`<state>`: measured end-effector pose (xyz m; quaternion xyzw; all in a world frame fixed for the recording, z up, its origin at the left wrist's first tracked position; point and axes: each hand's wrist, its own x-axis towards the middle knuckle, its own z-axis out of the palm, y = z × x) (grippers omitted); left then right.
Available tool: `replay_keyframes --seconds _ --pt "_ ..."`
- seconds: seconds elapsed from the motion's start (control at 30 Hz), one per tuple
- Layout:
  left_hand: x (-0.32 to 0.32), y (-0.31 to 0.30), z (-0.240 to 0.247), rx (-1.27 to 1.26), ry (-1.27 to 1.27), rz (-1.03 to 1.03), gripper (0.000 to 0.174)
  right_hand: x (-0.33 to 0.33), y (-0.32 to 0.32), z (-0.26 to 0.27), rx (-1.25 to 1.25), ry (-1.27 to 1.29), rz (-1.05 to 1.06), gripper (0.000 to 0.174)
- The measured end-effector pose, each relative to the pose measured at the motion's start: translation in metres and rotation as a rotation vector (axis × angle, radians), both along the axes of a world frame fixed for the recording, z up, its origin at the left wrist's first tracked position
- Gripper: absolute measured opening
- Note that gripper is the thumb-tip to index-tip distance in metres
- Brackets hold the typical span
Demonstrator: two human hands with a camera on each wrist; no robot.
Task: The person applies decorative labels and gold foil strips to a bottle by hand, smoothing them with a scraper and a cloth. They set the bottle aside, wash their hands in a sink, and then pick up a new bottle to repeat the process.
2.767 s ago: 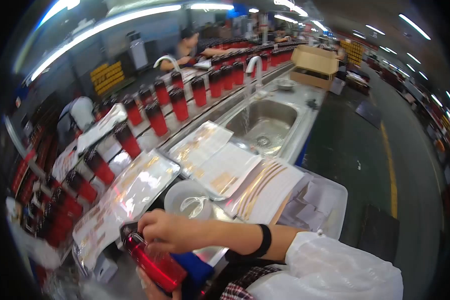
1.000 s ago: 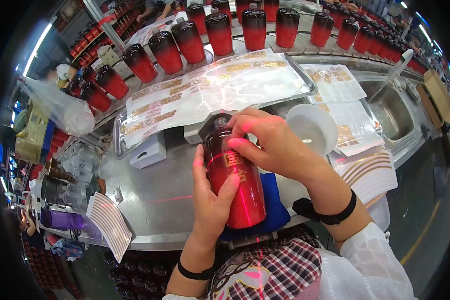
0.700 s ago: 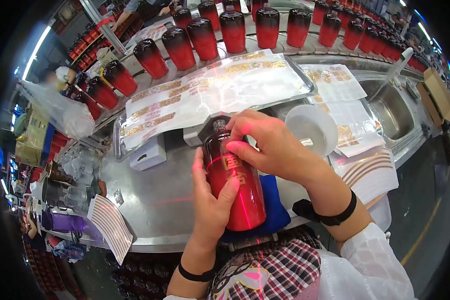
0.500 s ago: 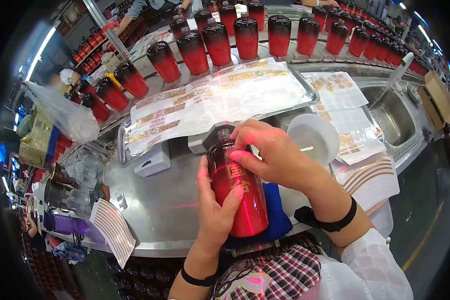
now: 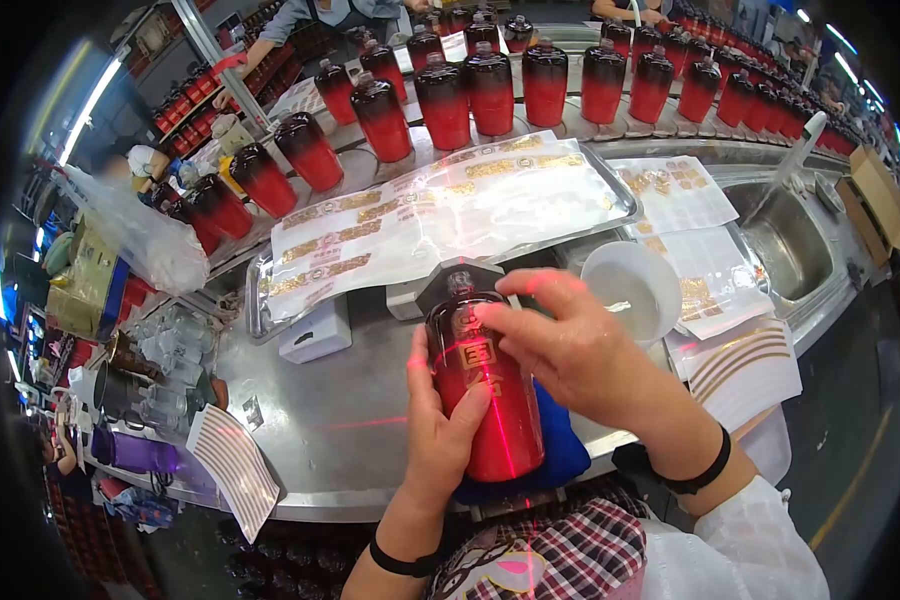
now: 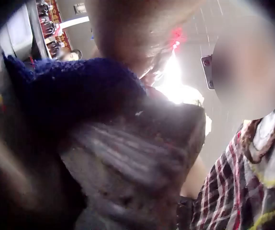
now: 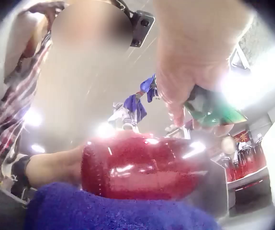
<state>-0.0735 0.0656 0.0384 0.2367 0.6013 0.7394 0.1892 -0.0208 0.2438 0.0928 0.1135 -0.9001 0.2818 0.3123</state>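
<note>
In the head view, a glossy red bottle (image 5: 512, 435) with a black shoulder and gold characters leans on a blue cloth (image 5: 567, 450). My left hand (image 5: 438, 430) grips its left side, thumb across the front. My right hand (image 5: 595, 350) is at the upper right, thumb and fingers bent loosely apart, a fingertip at the small round emblem under the neck. The right wrist view shows the bottle (image 7: 142, 170) lying over blue cloth (image 7: 113, 211), below my right hand (image 7: 195, 52). Blue cloth (image 6: 80, 86) and a dark block fill much of the left wrist view.
Behind the bottle lies a tray of gold decal sheets (image 5: 420, 225), with a white tub (image 5: 630, 290) to its right. A sink (image 5: 785, 240) stands at right. Striped decal paper (image 5: 232, 470) hangs over the left front edge. Red-black bottles (image 5: 385, 120) line the back.
The camera turned down from the wider room to the bottle. Since the last earlier frame, my right fingers have spread and lifted from beside the neck, exposing the emblem. My left hand keeps its grip.
</note>
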Motion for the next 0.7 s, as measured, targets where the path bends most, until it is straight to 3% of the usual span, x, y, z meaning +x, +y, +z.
replay_keyframes --seconds 0.3,0.5,0.7 --pt "-0.002 -0.002 0.006 0.011 -0.027 -0.037 0.079 0.0 -0.004 -0.008 0.064 -0.055 -0.05 0.041" --pt "-0.037 -0.001 0.017 0.098 -0.252 -0.02 0.062 0.002 -0.006 -0.012 0.014 -0.081 -0.058 0.043" --pt "-0.047 0.013 0.024 0.025 -0.226 -0.049 0.048 0.006 -0.007 -0.012 -0.024 -0.149 -0.04 0.042"
